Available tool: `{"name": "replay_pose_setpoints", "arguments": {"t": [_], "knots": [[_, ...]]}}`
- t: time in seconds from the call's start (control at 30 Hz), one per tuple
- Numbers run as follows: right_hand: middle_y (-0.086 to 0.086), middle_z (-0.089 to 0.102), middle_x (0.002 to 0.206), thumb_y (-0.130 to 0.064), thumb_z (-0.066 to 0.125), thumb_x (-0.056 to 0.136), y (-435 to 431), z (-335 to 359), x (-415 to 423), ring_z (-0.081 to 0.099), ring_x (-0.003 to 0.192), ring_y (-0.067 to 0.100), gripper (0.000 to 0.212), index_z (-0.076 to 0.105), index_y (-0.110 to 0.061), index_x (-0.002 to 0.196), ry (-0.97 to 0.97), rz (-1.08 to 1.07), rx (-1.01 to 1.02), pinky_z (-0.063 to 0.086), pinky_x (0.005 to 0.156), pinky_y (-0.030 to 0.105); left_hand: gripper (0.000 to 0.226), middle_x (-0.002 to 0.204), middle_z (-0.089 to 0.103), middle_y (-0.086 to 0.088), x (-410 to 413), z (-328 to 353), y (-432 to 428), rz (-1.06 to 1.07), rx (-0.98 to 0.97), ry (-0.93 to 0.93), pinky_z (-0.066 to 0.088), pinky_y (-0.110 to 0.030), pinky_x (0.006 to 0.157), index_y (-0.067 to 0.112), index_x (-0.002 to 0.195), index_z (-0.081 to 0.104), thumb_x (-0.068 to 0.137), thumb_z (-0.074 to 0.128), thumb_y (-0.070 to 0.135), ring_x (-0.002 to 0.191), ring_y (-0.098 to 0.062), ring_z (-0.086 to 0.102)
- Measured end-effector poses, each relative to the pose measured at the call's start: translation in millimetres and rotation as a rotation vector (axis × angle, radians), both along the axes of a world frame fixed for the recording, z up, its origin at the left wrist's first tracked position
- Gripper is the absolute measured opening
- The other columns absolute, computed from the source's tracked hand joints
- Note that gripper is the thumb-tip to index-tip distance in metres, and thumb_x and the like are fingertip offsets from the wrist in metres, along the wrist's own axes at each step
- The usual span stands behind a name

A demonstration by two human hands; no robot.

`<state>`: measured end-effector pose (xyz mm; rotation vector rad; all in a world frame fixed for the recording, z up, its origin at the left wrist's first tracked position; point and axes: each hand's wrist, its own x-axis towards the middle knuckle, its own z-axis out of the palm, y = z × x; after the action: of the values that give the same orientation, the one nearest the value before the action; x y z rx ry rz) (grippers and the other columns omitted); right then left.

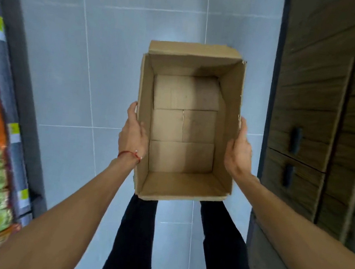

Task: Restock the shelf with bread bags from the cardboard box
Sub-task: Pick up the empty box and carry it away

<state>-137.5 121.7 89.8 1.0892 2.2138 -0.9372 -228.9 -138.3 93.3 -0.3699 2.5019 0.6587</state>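
Both hands clamp the cardboard box from outside, the left hand and right hand each in a flat-palmed grip on a long wall, a hold that keeps it level and its mouth up. Held above the pale tiled floor, the plain corrugated box shows only bare bottom flaps; no bread bags inside. The shelf at the left is a blur of bright packets.
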Motion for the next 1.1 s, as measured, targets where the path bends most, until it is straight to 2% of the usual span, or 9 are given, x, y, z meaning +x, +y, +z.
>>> {"name": "replay_pose_setpoints", "arguments": {"t": [0.1,0.23,0.33,0.4,0.47,0.63,0.8,1.03,1.1], "knots": [[0.008,0.066,0.092,-0.001,0.033,0.101,-17.6,80.6,-27.2,0.059,0.071,0.022,0.079,-0.001,-0.043,0.159,0.038,0.005,0.047,0.055,0.080,0.052,0.054,0.082,0.056,-0.004,-28.5,79.8,-12.5,-0.043,0.001,0.063,0.039,-0.031,0.067,0.037,0.147,0.011,0.100,0.032,0.019,0.069,-0.024,0.051],[0.013,0.068,0.112,-0.004,0.032,0.102,-48.6,158.0,-56.8,0.064,0.080,0.030,0.082,-0.010,-0.051,0.154,0.126,0.020,0.123,0.056,0.085,0.057,0.058,0.087,0.060,-0.007,-68.7,165.3,-30.2,-0.113,-0.056,0.126,0.036,-0.031,0.063,0.039,0.148,0.006,0.100,0.032,0.019,0.065,-0.024,0.047],[0.017,0.068,0.115,-0.007,0.034,0.103,-67.0,202.2,-81.5,0.065,0.085,0.034,0.087,-0.017,-0.060,0.150,0.178,0.027,0.125,0.056,0.086,0.059,0.064,0.099,0.065,-0.011,-103.9,212.8,-38.6,-0.138,-0.084,0.156,0.041,-0.034,0.066,0.041,0.148,0.005,0.096,0.036,0.021,0.070,-0.032,0.054],[0.015,0.066,0.121,-0.006,0.035,0.104,-72.4,230.0,-98.8,0.064,0.080,0.028,0.092,-0.023,-0.064,0.146,0.203,0.027,0.121,0.058,0.083,0.056,0.070,0.095,0.067,-0.012,-129.4,241.9,-38.4,-0.167,-0.095,0.181,0.044,-0.035,0.066,0.042,0.148,0.005,0.091,0.043,0.024,0.069,-0.033,0.056],[0.011,0.064,0.129,-0.010,0.036,0.105,-71.8,253.4,-119.6,0.064,0.080,0.022,0.086,-0.019,-0.058,0.151,0.225,0.018,0.115,0.060,0.082,0.052,0.075,0.091,0.068,-0.012,-156.2,268.7,-34.6,-0.212,-0.116,0.206,0.043,-0.033,0.063,0.041,0.148,0.006,0.087,0.049,0.028,0.065,-0.030,0.053],[0.009,0.067,0.123,-0.025,0.049,0.100,-51.4,289.3,-187.4,0.065,0.078,0.026,0.086,-0.011,-0.045,0.158,0.294,0.018,0.129,0.058,0.078,0.050,0.085,0.110,0.067,-0.016,-228.4,310.3,-7.4,-0.239,-0.153,0.235,0.048,-0.039,0.072,0.043,0.147,0.005,0.081,0.056,0.031,0.084,-0.041,0.063],[0.011,0.059,0.142,-0.038,0.049,0.101,3.2,318.3,-286.0,0.067,0.104,0.033,0.084,-0.011,-0.043,0.159,0.330,0.053,0.136,0.054,0.090,0.050,0.086,0.106,0.067,-0.018,-311.2,333.9,44.7,-0.182,-0.158,0.257,0.046,-0.038,0.072,0.042,0.147,0.004,0.080,0.058,0.034,0.086,-0.041,0.063],[0.009,0.052,0.150,-0.048,0.047,0.102,83.2,362.0,-439.9,0.064,0.113,0.035,0.082,-0.008,-0.039,0.161,0.382,0.175,0.180,0.053,0.091,0.049,0.086,0.120,0.063,-0.014,-439.4,360.9,113.1,-0.087,-0.108,0.323,0.048,-0.040,0.076,0.040,0.148,0.004,0.082,0.058,0.039,0.094,-0.040,0.064],[0.008,0.050,0.150,-0.051,0.046,0.101,98.9,373.8,-483.6,0.063,0.117,0.035,0.082,-0.008,-0.038,0.162,0.379,0.181,0.195,0.050,0.093,0.050,0.086,0.113,0.066,-0.014,-481.0,366.2,129.1,-0.073,-0.102,0.333,0.048,-0.039,0.074,0.041,0.148,0.001,0.082,0.057,0.041,0.090,-0.039,0.064]]}}
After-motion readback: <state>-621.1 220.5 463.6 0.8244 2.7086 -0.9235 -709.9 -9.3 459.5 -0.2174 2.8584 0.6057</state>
